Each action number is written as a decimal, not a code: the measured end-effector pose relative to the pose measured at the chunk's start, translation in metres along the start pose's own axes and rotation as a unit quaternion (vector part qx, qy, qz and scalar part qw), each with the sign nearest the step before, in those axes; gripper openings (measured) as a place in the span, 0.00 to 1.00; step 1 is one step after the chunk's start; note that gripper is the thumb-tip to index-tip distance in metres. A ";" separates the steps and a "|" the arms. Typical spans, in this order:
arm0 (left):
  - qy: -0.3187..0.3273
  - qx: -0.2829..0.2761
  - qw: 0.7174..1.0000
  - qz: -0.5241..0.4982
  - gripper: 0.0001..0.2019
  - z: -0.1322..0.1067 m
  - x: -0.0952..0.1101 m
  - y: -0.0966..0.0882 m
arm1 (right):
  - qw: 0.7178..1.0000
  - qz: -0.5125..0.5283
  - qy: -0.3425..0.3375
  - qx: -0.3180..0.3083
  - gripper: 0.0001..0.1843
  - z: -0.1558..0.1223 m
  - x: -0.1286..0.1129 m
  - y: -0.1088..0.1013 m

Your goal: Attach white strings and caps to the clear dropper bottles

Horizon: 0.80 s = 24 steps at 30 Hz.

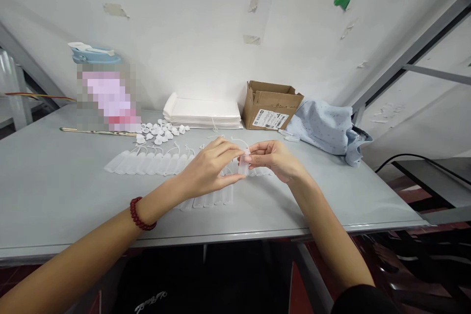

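Above the middle of the table, both hands hold one small translucent plastic tube (243,166) with a thin white string loop at its top. My left hand (215,164) grips it between the thumb at its lower end and the fingers near its top. My right hand (274,159) pinches its upper end between thumb and fingers. Behind my left hand, a row of similar translucent tubes (150,163) with strings lies side by side. More such tubes (213,198) lie below that hand, which partly covers them. White plastic caps (160,130) form a loose pile at the back left.
A stack of white sheets or pouches (202,109) and an open cardboard box (270,105) stand against the wall. Light blue cloth (324,127) lies right of the box. A thin stick (99,132) lies left, by a blurred pink item (108,93). The grey table (331,201) ends close in front.
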State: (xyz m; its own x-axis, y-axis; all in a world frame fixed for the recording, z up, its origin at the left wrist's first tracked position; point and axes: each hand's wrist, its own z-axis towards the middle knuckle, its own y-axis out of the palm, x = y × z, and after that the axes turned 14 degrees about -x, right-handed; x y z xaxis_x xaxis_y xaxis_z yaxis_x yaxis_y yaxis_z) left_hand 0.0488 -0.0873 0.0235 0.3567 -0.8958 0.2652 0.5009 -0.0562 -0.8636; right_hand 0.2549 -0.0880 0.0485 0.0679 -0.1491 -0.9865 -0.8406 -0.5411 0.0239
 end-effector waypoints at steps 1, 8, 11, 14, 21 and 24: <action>-0.002 -0.005 1.000 -0.002 0.17 0.000 0.000 0.000 | 1.000 -0.003 0.009 -0.003 0.17 0.000 0.000 -0.001; 0.024 -0.027 0.998 -0.048 0.16 0.000 0.002 0.002 | 0.997 -0.041 0.046 -0.040 0.18 -0.003 0.000 -0.005; 0.033 -0.043 0.996 -0.071 0.15 -0.001 0.002 0.003 | 0.993 -0.074 0.059 -0.069 0.15 -0.005 -0.001 -0.004; 0.028 -0.073 0.994 -0.075 0.15 -0.002 0.004 0.003 | 0.986 -0.107 0.079 -0.103 0.13 -0.007 -0.001 -0.004; 0.010 -0.158 0.987 -0.031 0.14 -0.003 0.010 0.002 | 0.968 -0.163 0.125 -0.144 0.11 -0.008 0.003 -0.005; 0.010 -0.173 0.985 0.007 0.14 -0.003 0.011 0.002 | 0.962 -0.180 0.137 -0.152 0.09 -0.007 0.004 -0.004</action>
State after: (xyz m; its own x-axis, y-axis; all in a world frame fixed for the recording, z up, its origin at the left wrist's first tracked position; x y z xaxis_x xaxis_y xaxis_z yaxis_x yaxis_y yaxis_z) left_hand 0.0515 -0.0991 0.0229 0.3445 -0.9059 0.2464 0.1966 -0.1870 -0.9625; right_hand 0.2622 -0.0923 0.0453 0.5000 -0.0976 -0.8605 -0.5433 -0.8092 -0.2239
